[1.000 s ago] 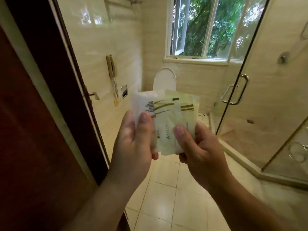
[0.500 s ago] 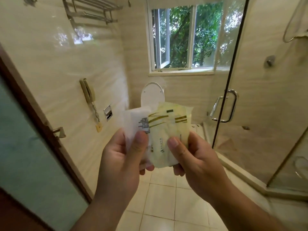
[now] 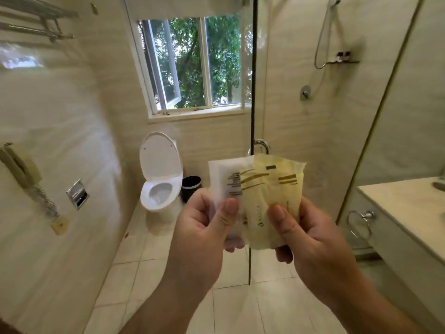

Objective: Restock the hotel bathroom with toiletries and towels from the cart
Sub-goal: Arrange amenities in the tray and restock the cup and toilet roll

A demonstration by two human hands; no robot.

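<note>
Both hands hold a small fan of toiletry packets at chest height in front of me. My left hand (image 3: pixel 204 227) pinches a white packet (image 3: pixel 222 174) with dark print, thumb on its front. My right hand (image 3: pixel 310 237) pinches the pale yellow packets (image 3: pixel 272 189) with gold stripes, thumb pressed on their lower part. The yellow packets overlap the white one's right side. How many packets lie in the stack is hidden.
A white toilet (image 3: pixel 160 179) with raised lid stands ahead, a black bin (image 3: pixel 191 186) beside it. The glass shower door (image 3: pixel 251 92) with a chrome handle is behind the packets. A vanity counter (image 3: pixel 407 208) is at right. A towel rack (image 3: pixel 36 22) and a wall phone (image 3: pixel 21 169) are at left.
I have moved through the doorway into the bathroom; the door frame has left the view and the vanity counter has come in at right. Both hands keep the same hold on the packets.
</note>
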